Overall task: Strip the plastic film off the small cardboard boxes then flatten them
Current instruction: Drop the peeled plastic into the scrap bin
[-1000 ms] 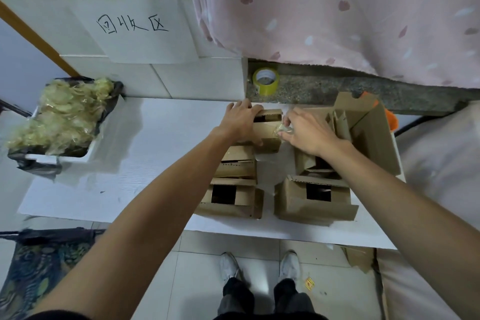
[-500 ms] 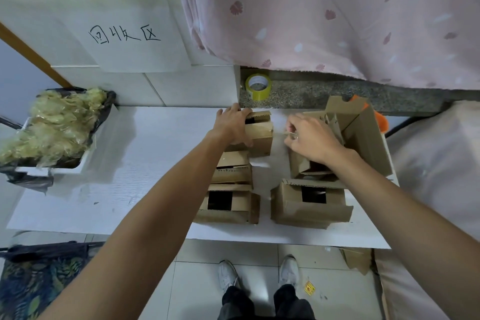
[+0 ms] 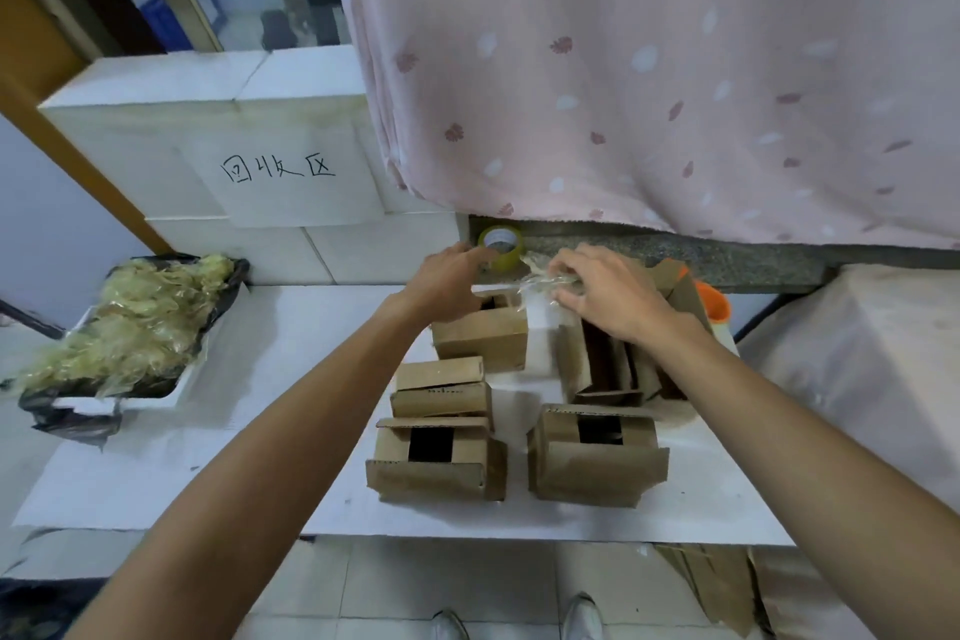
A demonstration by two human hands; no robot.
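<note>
Our left hand [image 3: 447,286] lies over the top of the small cardboard box [image 3: 483,340] on the white table [image 3: 291,379]; we cannot tell whether its fingers curl round the far edge. At 3 o'clock from it, our right hand [image 3: 610,299] pinches the plastic film [image 3: 543,282], which stretches between fingertips and box. More boxes [image 3: 441,387] stand at 6 o'clock.

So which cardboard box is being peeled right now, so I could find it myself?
On the white table, look at the left column of three brown boxes. The box being peeled is the farthest one, nearest the yellow tape roll. It alone has the left hand on it and clear film stretching up to the right hand.
</note>
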